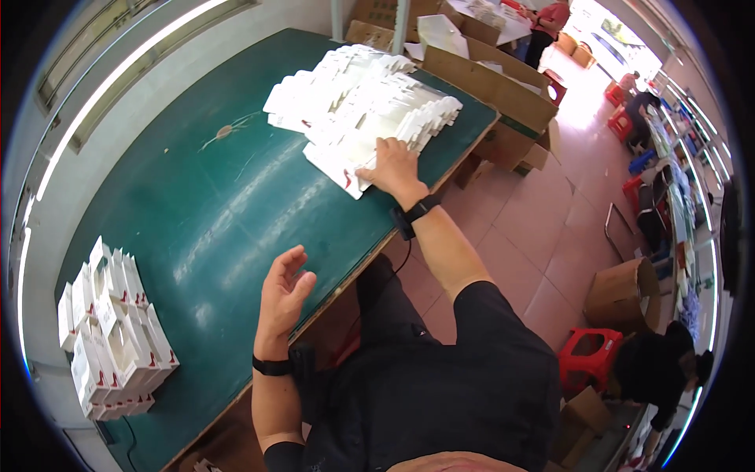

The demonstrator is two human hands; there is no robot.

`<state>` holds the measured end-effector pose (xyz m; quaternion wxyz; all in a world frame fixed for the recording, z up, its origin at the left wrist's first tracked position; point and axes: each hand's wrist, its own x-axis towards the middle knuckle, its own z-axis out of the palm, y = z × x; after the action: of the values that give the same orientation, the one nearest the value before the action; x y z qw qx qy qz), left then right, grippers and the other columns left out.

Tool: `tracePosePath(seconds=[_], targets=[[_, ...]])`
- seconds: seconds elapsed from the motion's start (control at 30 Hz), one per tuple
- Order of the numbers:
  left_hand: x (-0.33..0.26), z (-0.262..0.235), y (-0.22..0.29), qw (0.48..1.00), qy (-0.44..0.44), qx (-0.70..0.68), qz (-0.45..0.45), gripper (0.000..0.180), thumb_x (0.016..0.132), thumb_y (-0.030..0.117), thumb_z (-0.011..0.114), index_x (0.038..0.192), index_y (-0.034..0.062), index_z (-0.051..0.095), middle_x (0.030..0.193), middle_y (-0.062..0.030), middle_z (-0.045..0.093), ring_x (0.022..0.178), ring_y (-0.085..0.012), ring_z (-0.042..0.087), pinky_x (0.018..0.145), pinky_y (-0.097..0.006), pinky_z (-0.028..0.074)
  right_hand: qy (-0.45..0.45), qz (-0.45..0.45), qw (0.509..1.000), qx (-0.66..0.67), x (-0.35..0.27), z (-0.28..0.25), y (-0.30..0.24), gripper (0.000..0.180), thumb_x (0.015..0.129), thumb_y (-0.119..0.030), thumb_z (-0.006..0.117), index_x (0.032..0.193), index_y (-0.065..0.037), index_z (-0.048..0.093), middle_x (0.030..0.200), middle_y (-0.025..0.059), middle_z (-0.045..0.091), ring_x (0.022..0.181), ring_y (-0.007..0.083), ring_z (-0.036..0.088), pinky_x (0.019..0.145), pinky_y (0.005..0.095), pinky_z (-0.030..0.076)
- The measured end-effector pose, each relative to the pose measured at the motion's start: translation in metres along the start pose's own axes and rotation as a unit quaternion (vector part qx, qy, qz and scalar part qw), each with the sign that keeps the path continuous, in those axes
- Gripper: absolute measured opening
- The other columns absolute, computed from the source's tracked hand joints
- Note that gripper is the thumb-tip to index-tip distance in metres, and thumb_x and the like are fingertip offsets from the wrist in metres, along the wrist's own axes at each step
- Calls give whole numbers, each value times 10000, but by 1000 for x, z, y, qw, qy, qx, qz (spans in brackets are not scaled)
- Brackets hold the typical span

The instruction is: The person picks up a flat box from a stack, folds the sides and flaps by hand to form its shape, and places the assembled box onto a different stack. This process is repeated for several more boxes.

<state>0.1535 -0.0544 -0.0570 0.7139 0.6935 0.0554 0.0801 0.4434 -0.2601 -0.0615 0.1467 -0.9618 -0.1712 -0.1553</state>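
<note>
While the flat white cartons lie overlapped on the green table, the right hand spreads over their near edge, grip unclear; this looks like picking, calling next for a one-carton pinch; the left hand hovers empty, loosely curled, white boxes farther left

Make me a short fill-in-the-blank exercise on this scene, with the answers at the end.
1. The hand touching the spread pile of white cardboard is the person's ____ one.
2. The other hand, nearer the stacked white boxes, is holding ____.
3. The tabletop is coloured ____.
4. The bands on both wrists are ____.

Missing words: right; nothing; green; black.
</note>
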Motion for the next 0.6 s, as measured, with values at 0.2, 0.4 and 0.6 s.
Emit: tracePosePath(seconds=[0.2, 0.4, 0.6], targets=[[92, 32, -23, 987, 23, -113, -111, 495, 1049, 233, 697, 1477, 47, 530, 1432, -81, 584, 1347, -233, 560, 1087, -388, 493, -21, 5, 999, 46, -5, 7, 7, 722, 752, -527, 840, 1258, -50, 642, 1266, 148, 650, 1257, 335, 579, 1010, 530, 478], [135, 44, -46, 970, 42, -187, -147, 484, 1056, 259, 690, 1460, 43, 535, 1398, -79, 598, 1311, -225, 583, 1047, -383, 514, -50, 8, 993, 103, -14, 13, 4, 684, 754, -510, 839, 1222, -44, 659, 1281, 161, 659, 1271, 347, 581, 994, 521, 496], [136, 46, -47, 962, 44, -222, -151, 475, 1057, 253, 686, 1452, 39, 534, 1345, -66, 646, 1274, -212, 617, 1030, -369, 517, -55, 42, 966, 250, -20, 28, 7, 708, 797, -484, 821, 1282, 4, 652, 1261, 239, 690, 1214, 380, 651, 1000, 483, 526]])
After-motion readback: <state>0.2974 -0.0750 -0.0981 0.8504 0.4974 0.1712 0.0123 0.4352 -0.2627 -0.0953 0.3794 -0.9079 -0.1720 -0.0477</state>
